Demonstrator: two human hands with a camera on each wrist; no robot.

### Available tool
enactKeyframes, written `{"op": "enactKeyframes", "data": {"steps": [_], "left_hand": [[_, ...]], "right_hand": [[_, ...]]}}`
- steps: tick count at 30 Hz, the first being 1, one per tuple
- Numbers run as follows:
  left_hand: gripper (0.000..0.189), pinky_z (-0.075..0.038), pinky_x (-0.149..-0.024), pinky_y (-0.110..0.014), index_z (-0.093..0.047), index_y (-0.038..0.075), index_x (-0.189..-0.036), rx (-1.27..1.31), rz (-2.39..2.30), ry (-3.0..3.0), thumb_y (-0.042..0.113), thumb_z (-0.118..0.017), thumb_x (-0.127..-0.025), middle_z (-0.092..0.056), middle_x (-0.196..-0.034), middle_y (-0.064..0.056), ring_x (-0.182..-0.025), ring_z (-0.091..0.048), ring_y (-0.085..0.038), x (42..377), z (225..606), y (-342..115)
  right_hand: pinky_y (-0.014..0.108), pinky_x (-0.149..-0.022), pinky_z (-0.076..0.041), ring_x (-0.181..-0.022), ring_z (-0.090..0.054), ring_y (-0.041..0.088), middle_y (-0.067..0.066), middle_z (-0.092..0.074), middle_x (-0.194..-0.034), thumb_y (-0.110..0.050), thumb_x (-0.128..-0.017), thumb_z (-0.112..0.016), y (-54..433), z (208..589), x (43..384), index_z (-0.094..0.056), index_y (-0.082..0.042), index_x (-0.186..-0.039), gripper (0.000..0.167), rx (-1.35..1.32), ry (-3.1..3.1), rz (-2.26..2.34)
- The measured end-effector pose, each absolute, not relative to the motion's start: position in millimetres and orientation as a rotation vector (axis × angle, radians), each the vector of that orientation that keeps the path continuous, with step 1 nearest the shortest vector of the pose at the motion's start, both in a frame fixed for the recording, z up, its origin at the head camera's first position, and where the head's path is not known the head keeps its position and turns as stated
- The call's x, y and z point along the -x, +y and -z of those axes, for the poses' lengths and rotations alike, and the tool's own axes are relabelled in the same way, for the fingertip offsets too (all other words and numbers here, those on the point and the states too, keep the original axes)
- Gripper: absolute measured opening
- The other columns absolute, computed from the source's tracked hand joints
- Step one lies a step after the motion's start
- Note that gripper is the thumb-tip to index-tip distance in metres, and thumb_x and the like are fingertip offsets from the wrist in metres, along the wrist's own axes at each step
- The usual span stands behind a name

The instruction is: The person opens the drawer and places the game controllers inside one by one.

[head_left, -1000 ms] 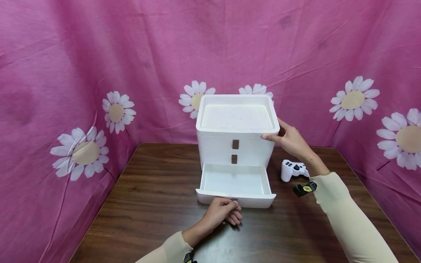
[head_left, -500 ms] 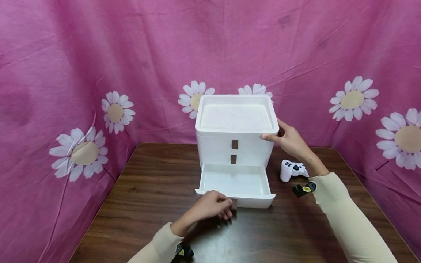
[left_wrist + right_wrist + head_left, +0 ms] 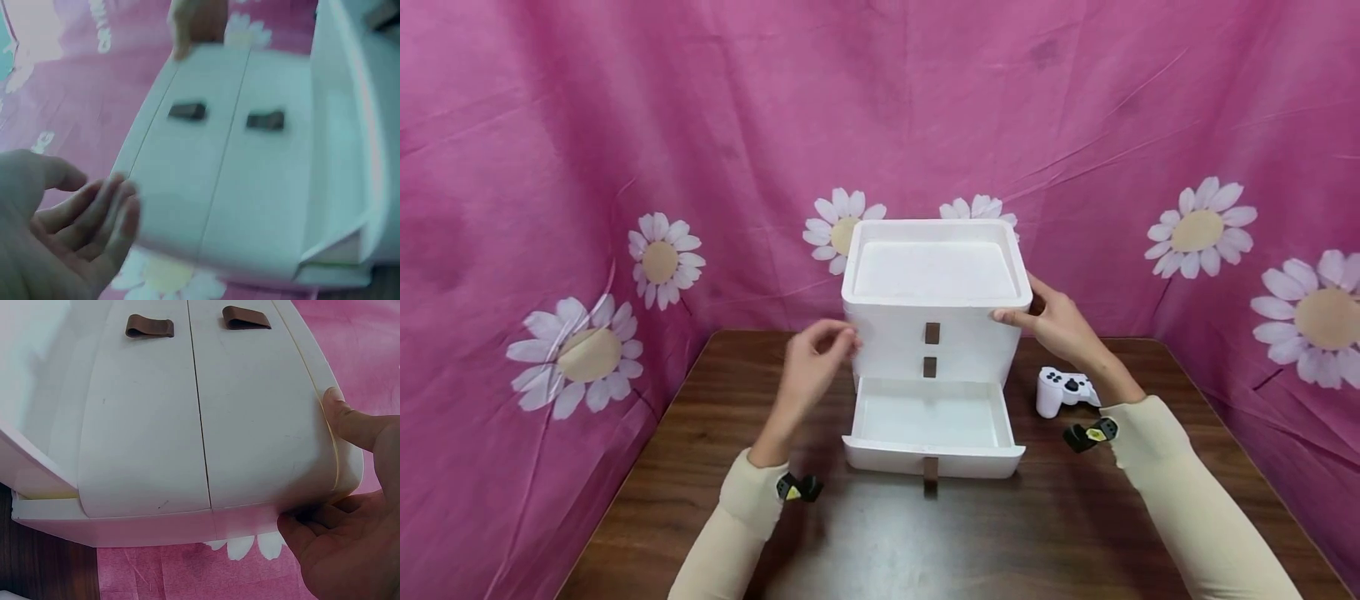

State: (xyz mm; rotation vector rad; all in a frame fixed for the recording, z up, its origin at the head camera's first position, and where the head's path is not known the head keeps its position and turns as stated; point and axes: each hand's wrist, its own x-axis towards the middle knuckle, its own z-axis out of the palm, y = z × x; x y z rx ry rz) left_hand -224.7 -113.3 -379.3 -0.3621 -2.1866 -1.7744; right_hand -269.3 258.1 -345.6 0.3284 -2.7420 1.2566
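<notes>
A white drawer unit (image 3: 973, 346) stands on the table with brown pull tabs on its drawers. Its bottom drawer (image 3: 883, 457) is pulled out and shows a bare inside; the upper two are closed. My right hand (image 3: 1063, 329) grips the unit's upper right corner, thumb on the front and fingers along the side, as the right wrist view (image 3: 353, 506) also shows. My left hand (image 3: 812, 367) is raised at the unit's left side, fingers loosely bent and holding nothing. In the left wrist view its fingertips overlap the unit's front edge.
A white game controller (image 3: 1066, 390) lies right of the unit, near my right forearm. The unit has a shallow tray top (image 3: 936, 271) with a raised rim. Pink cloth (image 3: 760, 125) with daisies hangs behind and on both sides of the brown wooden table (image 3: 700, 433).
My left hand has left the bottom drawer's pull tab and moved up and left to the unit's upper left side. The right hand keeps its grip; the drawer stays out.
</notes>
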Motion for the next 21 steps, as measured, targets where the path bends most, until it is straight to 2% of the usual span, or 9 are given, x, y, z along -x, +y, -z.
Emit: {"op": "enactKeyframes", "data": {"steps": [2, 5, 8, 10, 12, 14, 21], "left_hand": [[0.024, -0.062, -0.080, -0.028, -0.073, -0.002, -0.119, 0.295, 1.724, -2.138, 0.013, -0.075, -0.099, -0.074, -0.109, -0.019, -0.091, -0.071, -0.025, 235.3, 374.3, -119.8], [0.053, -0.061, -0.098, -0.038, -0.061, 0.001, -0.140, 0.269, 1.736, -2.165, 0.021, -0.082, -0.096, -0.063, -0.138, -0.018, -0.117, -0.068, -0.030, 252.1, 368.3, -126.3], [0.085, -0.050, -0.116, -0.051, -0.040, 0.007, -0.161, 0.298, 1.806, -2.278, 0.030, -0.085, -0.093, -0.044, -0.164, -0.014, -0.147, -0.052, -0.033, 266.8, 363.8, -128.1], [0.098, -0.040, -0.125, -0.051, -0.028, 0.010, -0.168, 0.334, 1.831, -2.348, 0.034, -0.086, -0.092, -0.034, -0.173, -0.010, -0.158, -0.038, -0.030, 274.2, 362.2, -126.8], [0.105, -0.031, -0.131, -0.048, -0.022, 0.011, -0.170, 0.387, 1.848, -2.382, 0.034, -0.087, -0.091, -0.028, -0.176, -0.007, -0.162, -0.029, -0.024, 280.4, 361.6, -124.3], [0.106, -0.027, -0.133, -0.045, -0.020, 0.010, -0.170, 0.452, 1.871, -2.372, 0.028, -0.087, -0.090, -0.028, -0.176, -0.007, -0.163, -0.028, -0.022, 285.3, 361.7, -121.0], [0.099, -0.039, -0.123, -0.051, -0.029, 0.015, -0.168, 0.574, 1.881, -2.311, 0.015, -0.088, -0.089, -0.049, -0.160, -0.011, -0.142, -0.050, -0.027, 294.0, 363.9, -112.2]], "right_hand": [[0.053, -0.100, -0.054, -0.125, -0.062, 0.035, 0.024, -0.058, -0.152, -0.052, -0.096, -0.077, 257.4, 346.2, 269.0, -0.021, -0.027, -0.171, 0.098, -0.334, -2.742, -1.256], [0.053, -0.100, -0.054, -0.125, -0.062, 0.035, 0.024, -0.058, -0.153, -0.052, -0.095, -0.078, 257.3, 345.8, 268.9, -0.021, -0.026, -0.171, 0.098, -0.339, -2.740, -1.249], [0.052, -0.100, -0.054, -0.124, -0.063, 0.035, 0.024, -0.059, -0.152, -0.052, -0.096, -0.078, 258.5, 345.1, 269.0, -0.021, -0.027, -0.171, 0.098, -0.343, -2.734, -1.239], [0.050, -0.099, -0.054, -0.124, -0.063, 0.034, 0.023, -0.060, -0.151, -0.052, -0.096, -0.078, 259.2, 344.7, 269.0, -0.021, -0.028, -0.171, 0.098, -0.341, -2.735, -1.229], [0.048, -0.098, -0.054, -0.123, -0.064, 0.033, 0.023, -0.061, -0.149, -0.052, -0.096, -0.078, 259.7, 344.3, 268.9, -0.021, -0.029, -0.171, 0.097, -0.334, -2.738, -1.218], [0.046, -0.097, -0.054, -0.122, -0.064, 0.032, 0.023, -0.062, -0.148, -0.052, -0.096, -0.078, 259.7, 344.0, 268.9, -0.021, -0.029, -0.171, 0.097, -0.332, -2.741, -1.209], [0.048, -0.097, -0.055, -0.123, -0.064, 0.033, 0.023, -0.062, -0.148, -0.053, -0.096, -0.077, 259.5, 345.5, 271.0, -0.022, -0.027, -0.171, 0.096, -0.341, -2.751, -1.195]]}}
